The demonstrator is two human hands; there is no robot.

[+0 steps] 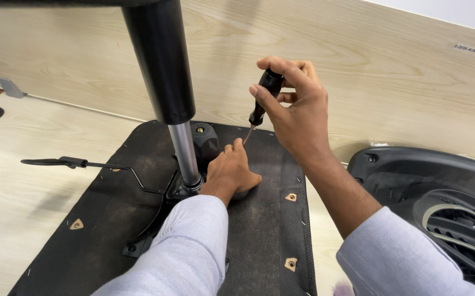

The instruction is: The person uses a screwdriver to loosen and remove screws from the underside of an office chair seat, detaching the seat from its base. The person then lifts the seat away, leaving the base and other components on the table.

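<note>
Grey sleeves nearest the camera, both arms reaching over a black fabric seat underside [265,230] lying flat on the pale wood tabletop [40,142]. Left hand [231,171] presses down on the seat just beside the metal mechanism [185,186], its fingers [237,151] curled, holding nothing, close to the tool tip. Right hand [295,107] is closed around the black handle of a screwdriver [262,104], shaft angled down toward the seat near the black knob [204,140]. Risk: the tip slips off the screw and jabs the left fingers, since they sit right at it. The tilted shaft could also strip the screw head. Gas cylinder [163,66] stands upright; a bump could rock the seat. Chair back [440,192] lies at right.
</note>
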